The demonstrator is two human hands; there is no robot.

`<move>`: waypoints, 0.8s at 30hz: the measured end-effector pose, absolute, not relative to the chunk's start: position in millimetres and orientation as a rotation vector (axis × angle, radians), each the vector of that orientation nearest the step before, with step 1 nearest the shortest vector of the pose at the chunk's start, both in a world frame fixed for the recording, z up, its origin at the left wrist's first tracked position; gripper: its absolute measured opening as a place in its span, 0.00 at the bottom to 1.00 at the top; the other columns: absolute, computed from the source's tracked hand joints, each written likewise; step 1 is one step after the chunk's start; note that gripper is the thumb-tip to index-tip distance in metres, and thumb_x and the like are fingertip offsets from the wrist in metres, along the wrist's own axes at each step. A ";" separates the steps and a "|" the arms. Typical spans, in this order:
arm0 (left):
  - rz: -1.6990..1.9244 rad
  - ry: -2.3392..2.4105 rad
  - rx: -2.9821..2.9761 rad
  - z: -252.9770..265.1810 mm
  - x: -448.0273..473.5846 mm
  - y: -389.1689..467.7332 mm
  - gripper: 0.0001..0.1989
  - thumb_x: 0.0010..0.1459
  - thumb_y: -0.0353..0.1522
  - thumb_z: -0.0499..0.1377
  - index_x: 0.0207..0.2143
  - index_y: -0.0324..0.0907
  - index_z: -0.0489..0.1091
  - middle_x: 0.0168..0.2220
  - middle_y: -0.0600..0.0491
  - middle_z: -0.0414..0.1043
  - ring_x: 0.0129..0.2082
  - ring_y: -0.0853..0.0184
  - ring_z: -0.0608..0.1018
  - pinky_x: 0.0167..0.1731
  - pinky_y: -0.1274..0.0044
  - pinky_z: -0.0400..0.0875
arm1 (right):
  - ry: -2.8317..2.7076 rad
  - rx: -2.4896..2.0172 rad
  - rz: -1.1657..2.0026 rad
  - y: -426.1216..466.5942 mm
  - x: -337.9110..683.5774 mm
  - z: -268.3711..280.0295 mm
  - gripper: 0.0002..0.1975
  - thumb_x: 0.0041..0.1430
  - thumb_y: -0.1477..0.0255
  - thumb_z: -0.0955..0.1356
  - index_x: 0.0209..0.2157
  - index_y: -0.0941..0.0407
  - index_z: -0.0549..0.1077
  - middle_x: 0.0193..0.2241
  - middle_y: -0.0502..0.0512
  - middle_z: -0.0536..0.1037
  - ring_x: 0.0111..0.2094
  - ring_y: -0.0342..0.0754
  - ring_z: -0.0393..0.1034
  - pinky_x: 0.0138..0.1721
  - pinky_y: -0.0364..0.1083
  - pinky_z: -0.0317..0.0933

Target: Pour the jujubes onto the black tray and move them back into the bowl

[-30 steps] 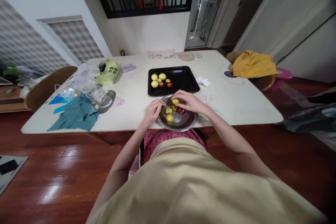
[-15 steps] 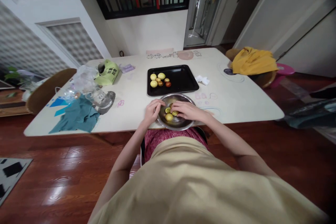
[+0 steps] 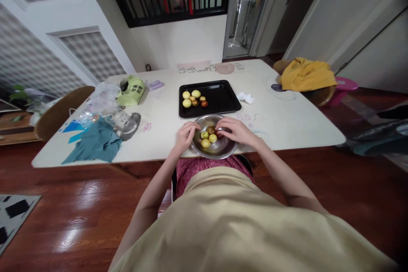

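A metal bowl (image 3: 227, 151) sits at the table's near edge, holding several small round fruits, yellow-green (image 3: 205, 143) and brown (image 3: 211, 129). My left hand (image 3: 185, 135) is closed on the bowl's left rim. Over the right side of the bowl, my right hand (image 3: 236, 130) has its thumb and fingers around a dark reddish fruit (image 3: 219, 134), which they partly cover. Just behind the bowl lies a black baking tray (image 3: 221, 95). On its left part are pale yellow fruits (image 3: 186, 103), small brownish ones (image 3: 194, 103) and a reddish one (image 3: 204, 103).
The white table (image 3: 159, 140) has a crumpled tissue (image 3: 245, 97) right of the tray. At left are a teal cloth (image 3: 98, 142), a clear glass pitcher (image 3: 119, 120), plastic bags (image 3: 106, 95) and a green bag (image 3: 133, 89). Yellow cloth (image 3: 304, 75) drapes a chair at right.
My right hand has shifted right within the bowl, uncovering the yellow-green and brown fruits, and is now at a dark reddish one. My left hand stays on the rim.
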State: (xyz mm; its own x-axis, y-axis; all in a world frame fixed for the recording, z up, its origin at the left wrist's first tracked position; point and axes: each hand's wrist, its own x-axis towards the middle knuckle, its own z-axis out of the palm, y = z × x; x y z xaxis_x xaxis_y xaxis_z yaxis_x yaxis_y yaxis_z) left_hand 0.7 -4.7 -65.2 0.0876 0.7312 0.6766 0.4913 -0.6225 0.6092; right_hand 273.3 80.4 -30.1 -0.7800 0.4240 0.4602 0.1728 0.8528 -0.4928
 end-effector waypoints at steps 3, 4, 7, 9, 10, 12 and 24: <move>1.549 1.235 2.136 -65.8 0.2 -4.8 0.24 0.79 0.44 0.48 0.39 0.43 0.78 0.41 0.45 0.83 0.46 0.58 0.83 0.52 0.61 0.78 | -2.249 -0.565 0.531 80.0 286.6 -38.9 0.11 0.74 0.64 0.67 0.45 0.51 0.82 0.44 0.59 0.84 0.47 0.58 0.77 0.54 0.59 0.72; 1.544 1.241 2.136 -66.0 0.1 -5.1 0.24 0.79 0.44 0.48 0.39 0.43 0.78 0.41 0.45 0.83 0.46 0.58 0.83 0.52 0.61 0.78 | -2.192 -0.597 0.516 79.5 290.2 -43.0 0.11 0.74 0.63 0.67 0.44 0.50 0.82 0.42 0.59 0.84 0.46 0.58 0.77 0.53 0.60 0.72; 1.547 1.252 2.133 -66.5 -0.6 -5.9 0.24 0.78 0.44 0.48 0.38 0.43 0.78 0.41 0.45 0.83 0.45 0.58 0.83 0.51 0.62 0.78 | -2.051 -0.632 0.488 77.3 296.0 -56.9 0.13 0.73 0.62 0.67 0.40 0.50 0.82 0.40 0.59 0.84 0.44 0.58 0.78 0.52 0.61 0.72; 1.566 1.267 2.122 -65.4 -2.3 -4.8 0.22 0.78 0.43 0.49 0.39 0.43 0.78 0.41 0.46 0.83 0.45 0.59 0.83 0.50 0.64 0.78 | -1.967 -0.626 0.484 75.9 295.4 -65.2 0.15 0.74 0.61 0.66 0.38 0.50 0.82 0.39 0.59 0.84 0.45 0.58 0.78 0.52 0.61 0.73; 1.573 1.279 2.117 -64.0 -3.8 -3.0 0.21 0.78 0.42 0.50 0.40 0.43 0.78 0.41 0.46 0.83 0.44 0.60 0.83 0.50 0.65 0.78 | -1.927 -0.622 0.485 75.4 294.2 -68.7 0.16 0.74 0.61 0.65 0.37 0.50 0.82 0.39 0.59 0.84 0.45 0.57 0.78 0.51 0.61 0.73; 1.566 1.299 2.130 -59.8 -8.3 4.5 0.18 0.77 0.41 0.53 0.41 0.43 0.78 0.41 0.46 0.82 0.45 0.60 0.83 0.50 0.66 0.78 | -1.864 -0.627 0.494 74.8 291.1 -73.9 0.18 0.75 0.61 0.64 0.36 0.50 0.82 0.40 0.59 0.84 0.46 0.57 0.79 0.51 0.60 0.74; 1.049 1.314 2.522 -45.6 -29.5 143.3 0.17 0.67 0.25 0.55 0.53 0.42 0.78 0.55 0.42 0.80 0.58 0.54 0.79 0.64 0.57 0.72 | -1.830 -0.660 0.502 75.6 286.3 -80.9 0.21 0.76 0.59 0.61 0.35 0.51 0.81 0.41 0.60 0.84 0.46 0.57 0.78 0.50 0.60 0.74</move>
State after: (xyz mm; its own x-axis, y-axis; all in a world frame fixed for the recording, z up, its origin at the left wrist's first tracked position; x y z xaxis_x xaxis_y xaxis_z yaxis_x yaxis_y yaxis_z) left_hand -29.5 143.3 -45.6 0.3864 0.7574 0.5264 0.6812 -0.6191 0.3908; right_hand 286.3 75.6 -80.9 -0.2710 0.6527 0.7075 0.2000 0.7571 -0.6219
